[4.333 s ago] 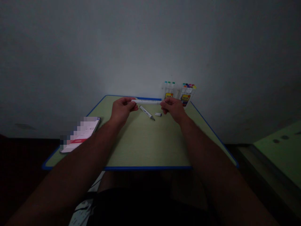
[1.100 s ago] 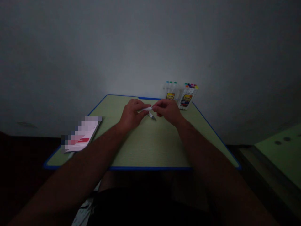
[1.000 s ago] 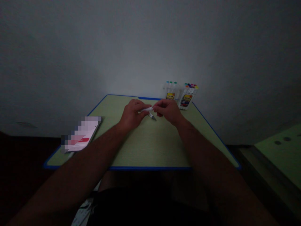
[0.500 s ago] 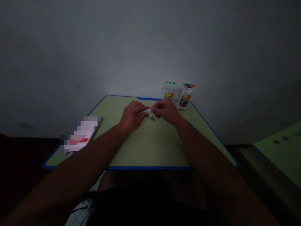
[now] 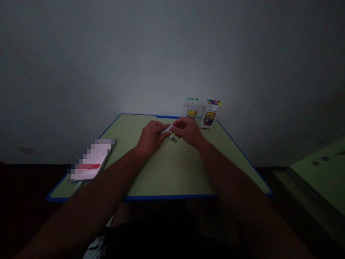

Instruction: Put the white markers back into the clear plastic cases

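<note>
My left hand (image 5: pixel 151 136) and my right hand (image 5: pixel 187 131) meet over the far middle of a green desk (image 5: pixel 161 172) with a blue edge. Both are closed on a white marker (image 5: pixel 166 130) that runs between them; only a short stretch of its barrel shows. Just under the hands the grey tip of a second marker (image 5: pixel 173 138) lies on the desk. What else my right fingers hold is hidden.
Two clear marker packs stand at the desk's far right corner against the wall, one with green caps (image 5: pixel 192 108) and one with mixed colours (image 5: pixel 211 112). A phone (image 5: pixel 91 160) lies on the left edge. Another green surface (image 5: pixel 320 176) is at the right.
At first the hands held the white marker out at full length; now they have come together around it. The loose cap seen on the desk is out of sight. The view has tilted slightly.
</note>
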A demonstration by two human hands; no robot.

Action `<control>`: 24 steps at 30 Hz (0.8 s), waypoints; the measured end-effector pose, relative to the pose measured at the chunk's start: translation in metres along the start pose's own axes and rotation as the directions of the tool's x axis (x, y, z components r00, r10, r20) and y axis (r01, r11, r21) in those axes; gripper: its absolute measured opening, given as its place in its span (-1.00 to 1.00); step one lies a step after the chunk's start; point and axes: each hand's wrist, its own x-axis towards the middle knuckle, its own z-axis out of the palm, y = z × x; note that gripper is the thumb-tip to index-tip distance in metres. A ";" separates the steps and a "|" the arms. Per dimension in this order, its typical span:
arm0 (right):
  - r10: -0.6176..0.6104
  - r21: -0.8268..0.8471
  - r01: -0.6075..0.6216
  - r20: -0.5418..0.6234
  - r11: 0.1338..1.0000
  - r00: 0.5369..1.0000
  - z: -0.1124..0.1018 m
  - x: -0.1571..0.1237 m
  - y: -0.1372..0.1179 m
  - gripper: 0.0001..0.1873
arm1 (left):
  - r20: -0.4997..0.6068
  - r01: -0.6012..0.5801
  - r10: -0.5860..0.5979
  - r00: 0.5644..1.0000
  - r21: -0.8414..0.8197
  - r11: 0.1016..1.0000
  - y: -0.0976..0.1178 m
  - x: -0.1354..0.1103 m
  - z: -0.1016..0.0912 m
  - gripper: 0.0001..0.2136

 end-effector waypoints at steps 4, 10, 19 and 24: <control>0.020 -0.030 -0.021 -0.041 0.999 0.999 -0.003 0.002 0.002 -0.75 | 0.011 0.056 -0.056 0.998 -0.030 0.998 -0.002 0.001 -0.001 -0.78; 0.049 0.043 -0.043 -0.158 0.998 0.986 -0.018 0.008 0.010 -0.71 | 0.013 0.188 -0.188 0.982 -0.050 0.981 -0.013 -0.001 -0.003 -0.80; 0.190 0.201 -0.137 -0.272 0.970 0.943 -0.035 0.014 0.015 -0.71 | -0.080 0.325 -0.357 0.931 -0.264 0.908 -0.010 0.005 -0.005 -0.80; 0.282 0.165 -0.248 -0.238 0.955 0.929 -0.033 0.014 0.018 -0.81 | -0.104 0.332 -0.408 0.907 -0.422 0.844 -0.007 0.007 -0.005 -0.76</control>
